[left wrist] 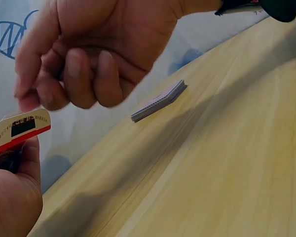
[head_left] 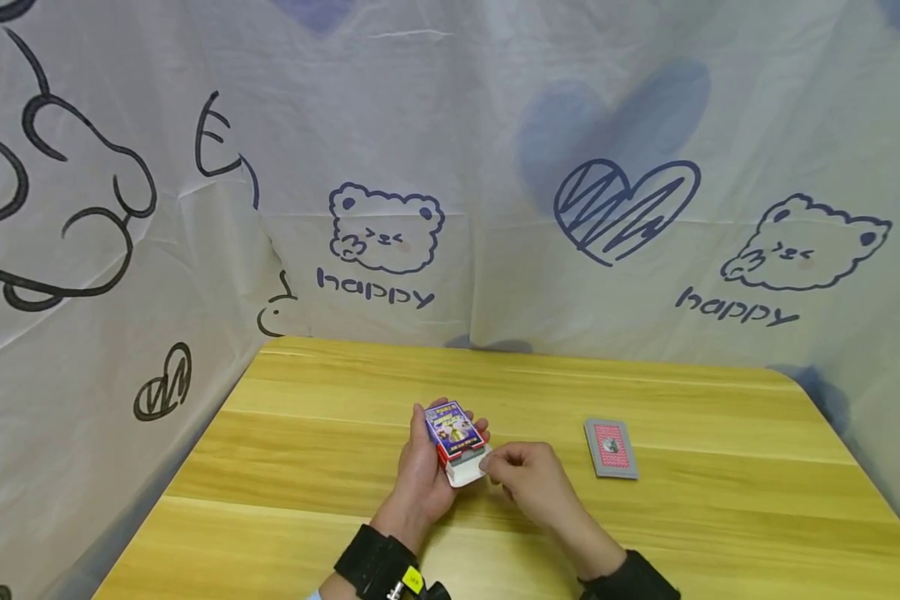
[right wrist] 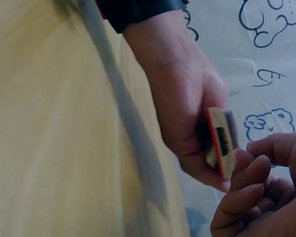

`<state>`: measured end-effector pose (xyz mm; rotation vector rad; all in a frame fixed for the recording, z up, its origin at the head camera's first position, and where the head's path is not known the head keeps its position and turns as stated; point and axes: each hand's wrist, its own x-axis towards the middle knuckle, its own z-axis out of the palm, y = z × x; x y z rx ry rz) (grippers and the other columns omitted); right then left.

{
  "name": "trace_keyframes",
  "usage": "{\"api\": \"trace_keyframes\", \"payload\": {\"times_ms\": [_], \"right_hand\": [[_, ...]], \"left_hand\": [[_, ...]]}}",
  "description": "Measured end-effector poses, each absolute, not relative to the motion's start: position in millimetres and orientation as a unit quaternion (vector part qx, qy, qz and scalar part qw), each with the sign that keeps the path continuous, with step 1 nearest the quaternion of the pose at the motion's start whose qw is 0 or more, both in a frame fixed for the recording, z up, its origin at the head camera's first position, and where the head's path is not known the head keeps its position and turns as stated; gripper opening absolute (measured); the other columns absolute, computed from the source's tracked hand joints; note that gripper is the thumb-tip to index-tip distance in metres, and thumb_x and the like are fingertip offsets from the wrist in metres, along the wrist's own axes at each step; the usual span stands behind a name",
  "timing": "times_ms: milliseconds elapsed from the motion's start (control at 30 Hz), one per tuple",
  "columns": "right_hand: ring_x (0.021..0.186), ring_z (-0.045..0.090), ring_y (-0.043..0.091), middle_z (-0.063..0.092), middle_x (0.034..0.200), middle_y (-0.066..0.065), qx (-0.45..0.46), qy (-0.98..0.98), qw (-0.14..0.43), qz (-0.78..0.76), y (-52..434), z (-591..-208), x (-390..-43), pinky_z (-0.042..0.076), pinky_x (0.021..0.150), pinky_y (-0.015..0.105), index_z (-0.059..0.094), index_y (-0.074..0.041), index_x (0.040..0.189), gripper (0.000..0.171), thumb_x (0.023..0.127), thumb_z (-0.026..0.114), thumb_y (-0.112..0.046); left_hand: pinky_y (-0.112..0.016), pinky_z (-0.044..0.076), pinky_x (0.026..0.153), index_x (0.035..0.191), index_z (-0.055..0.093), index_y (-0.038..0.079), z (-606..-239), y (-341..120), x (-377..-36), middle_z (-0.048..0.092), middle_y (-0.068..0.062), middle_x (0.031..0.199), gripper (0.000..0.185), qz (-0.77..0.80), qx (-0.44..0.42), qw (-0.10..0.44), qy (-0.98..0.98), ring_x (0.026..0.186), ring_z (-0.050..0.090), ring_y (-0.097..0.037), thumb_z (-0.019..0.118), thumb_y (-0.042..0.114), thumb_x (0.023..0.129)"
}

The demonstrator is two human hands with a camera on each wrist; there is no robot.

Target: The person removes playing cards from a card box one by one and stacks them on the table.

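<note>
My left hand [head_left: 423, 475] grips box [head_left: 453, 433], long axis toward frame top, flap [head_left: 467, 472] open at bottom. Right hand [head_left: 528, 479] fingers curled at flap, whether they pinch it unclear. Left wrist view alone shows deck [left wrist: 159, 101] edge-on.

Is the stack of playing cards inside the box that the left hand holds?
No: the stack of cards lies on the table, apart from the card box that the left hand grips.

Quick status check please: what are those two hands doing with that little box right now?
Left hand grips small purple-and-red card box, white flap open. Right hand curled at flap, contact unclear. Grey-and-red card deck apart on yellow wooden table. Nothing in the way.
</note>
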<state>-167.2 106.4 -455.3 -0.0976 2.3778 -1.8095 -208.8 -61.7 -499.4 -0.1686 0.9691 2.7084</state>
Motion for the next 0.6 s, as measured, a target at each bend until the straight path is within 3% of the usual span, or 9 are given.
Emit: {"api": "trace_keyframes", "payload": {"times_ms": [200, 600], "right_hand": [[0.052, 0.045, 0.011, 0.054, 0.059, -0.001, 0.021, 0.782, 0.08, -0.618, 102.6, -461.3, -168.7, 0.033, 0.046, 0.022, 0.073, 0.002, 0.081, 0.025, 0.096, 0.073, -0.018], [0.05, 0.043, 0.01, 0.051, 0.059, -0.001, 0.099, 0.742, 0.084, -0.658, 99.6, -467.3, -171.0, 0.034, 0.044, 0.023, 0.068, -0.002, 0.078, 0.027, 0.096, 0.074, -0.021]], "left_hand": [[-0.044, 0.06, 0.099, 0.154, 0.03, 0.025, -498.4, -59.1, -207.7, 0.046, -0.016, 0.15, 0.06, 0.934, -0.053, 0.137, 0.327, 0.116, 0.069, -0.025, 0.017, 0.063, 0.11], [-0.045, 0.058, 0.102, 0.153, 0.035, 0.029, -494.6, -53.0, -202.7, 0.04, -0.016, 0.156, 0.056, 0.938, -0.034, 0.143, 0.313, 0.125, 0.066, -0.026, 0.021, 0.063, 0.11]]}}
